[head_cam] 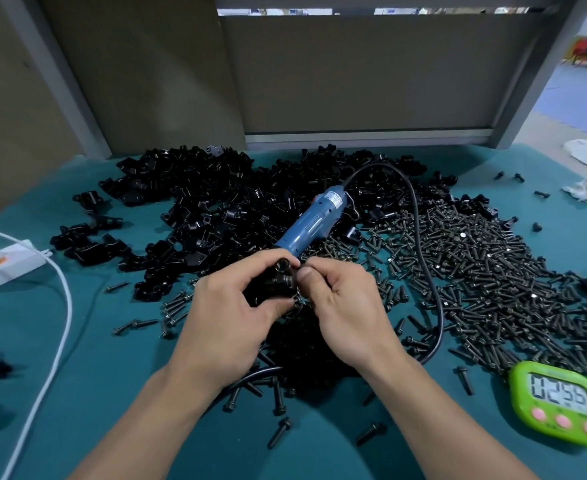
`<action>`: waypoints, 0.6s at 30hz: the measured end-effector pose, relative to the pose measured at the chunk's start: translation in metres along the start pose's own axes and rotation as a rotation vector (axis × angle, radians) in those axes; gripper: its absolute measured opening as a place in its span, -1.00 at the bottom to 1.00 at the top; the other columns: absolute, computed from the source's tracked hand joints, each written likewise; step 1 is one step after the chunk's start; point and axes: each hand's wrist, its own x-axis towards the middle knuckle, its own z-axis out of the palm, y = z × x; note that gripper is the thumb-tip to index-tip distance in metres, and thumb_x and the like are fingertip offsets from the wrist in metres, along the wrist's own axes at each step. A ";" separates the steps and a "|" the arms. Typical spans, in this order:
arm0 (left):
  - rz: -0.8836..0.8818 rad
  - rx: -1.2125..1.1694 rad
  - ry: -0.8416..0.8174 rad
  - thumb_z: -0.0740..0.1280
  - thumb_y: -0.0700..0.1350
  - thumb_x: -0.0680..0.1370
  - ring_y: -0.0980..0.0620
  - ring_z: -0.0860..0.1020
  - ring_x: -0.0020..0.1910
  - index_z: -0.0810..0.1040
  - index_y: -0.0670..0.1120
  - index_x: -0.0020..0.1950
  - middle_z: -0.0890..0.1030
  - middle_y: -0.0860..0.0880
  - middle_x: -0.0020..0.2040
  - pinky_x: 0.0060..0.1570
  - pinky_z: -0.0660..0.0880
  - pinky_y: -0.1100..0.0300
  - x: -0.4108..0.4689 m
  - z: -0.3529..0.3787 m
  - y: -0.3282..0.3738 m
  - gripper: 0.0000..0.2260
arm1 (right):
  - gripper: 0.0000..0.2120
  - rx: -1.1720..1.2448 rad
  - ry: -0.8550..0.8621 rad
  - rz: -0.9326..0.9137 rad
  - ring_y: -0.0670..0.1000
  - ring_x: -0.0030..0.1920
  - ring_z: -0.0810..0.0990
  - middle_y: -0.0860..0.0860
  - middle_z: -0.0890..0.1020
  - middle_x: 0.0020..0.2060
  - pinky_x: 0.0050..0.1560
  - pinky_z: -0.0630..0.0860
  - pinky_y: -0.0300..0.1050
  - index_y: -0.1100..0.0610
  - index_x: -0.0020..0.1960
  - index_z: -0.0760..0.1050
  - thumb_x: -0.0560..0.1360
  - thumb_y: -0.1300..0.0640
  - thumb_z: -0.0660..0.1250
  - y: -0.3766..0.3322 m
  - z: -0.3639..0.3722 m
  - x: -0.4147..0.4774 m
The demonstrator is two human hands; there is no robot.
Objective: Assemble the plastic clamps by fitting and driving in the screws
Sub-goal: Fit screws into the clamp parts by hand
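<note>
Above the middle of the teal table my left hand (229,306) grips a black plastic clamp (274,284). My right hand (340,299) meets it from the right, thumb and fingers pinching at the clamp's side, where a screw head seems to sit; the pinched part is mostly hidden. Just behind the hands lies a blue electric screwdriver (314,221), its tip pointing toward me and its black cable (423,258) looping right. A big heap of black clamp parts (198,202) fills the back left. A wide spread of dark screws (486,271) covers the right.
A green timer (562,407) reading 02:56 stands at the front right. A white power strip (11,261) and white cable (60,327) run along the left. Loose screws (278,433) lie near the front edge. White crumpled wrappers (584,190) lie at the back right.
</note>
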 end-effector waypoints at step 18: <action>0.276 0.240 0.081 0.46 -0.57 0.32 0.15 0.61 0.22 0.66 0.06 0.25 0.67 0.18 0.19 0.25 0.53 0.28 -0.003 0.003 -0.009 -0.32 | -0.67 0.238 -0.009 0.190 -0.11 -0.41 0.46 -0.10 0.54 -0.46 -0.32 0.40 -0.07 0.00 -0.19 0.62 0.68 0.08 0.20 -0.003 0.005 0.002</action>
